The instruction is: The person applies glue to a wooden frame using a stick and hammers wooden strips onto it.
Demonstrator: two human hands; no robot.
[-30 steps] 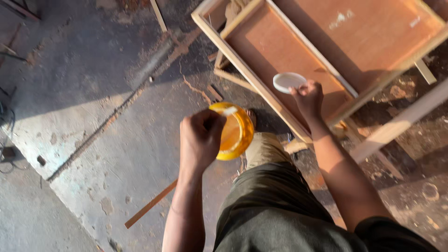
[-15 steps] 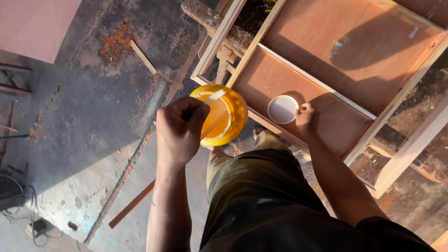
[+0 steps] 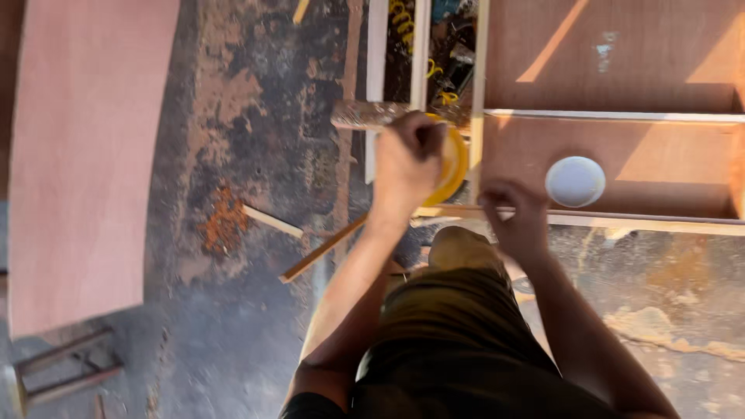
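Note:
My left hand (image 3: 407, 159) is closed around a round yellow tub (image 3: 456, 164), held just left of the upright rail of a wooden frame (image 3: 476, 93). A white round lid (image 3: 575, 181) lies flat on the frame's brown plywood panel (image 3: 660, 159), free of either hand. My right hand (image 3: 516, 213) sits with bent fingers at the frame's near rail (image 3: 660, 225), a little left of the lid. It holds nothing that I can see, and blur hides its grip. My knee in olive trousers (image 3: 458, 256) is below both hands.
A large reddish plywood sheet (image 3: 77, 155) lies on the left. Loose wood strips (image 3: 318, 250) lie on the stained concrete floor (image 3: 233, 116). A yellow coiled hose (image 3: 403, 23) shows at the top. A small wooden stand (image 3: 62, 365) is at the bottom left.
The white lid has left my right hand and now rests on the plywood panel. My left hand with the yellow tub moved closer to the frame. The view swung round.

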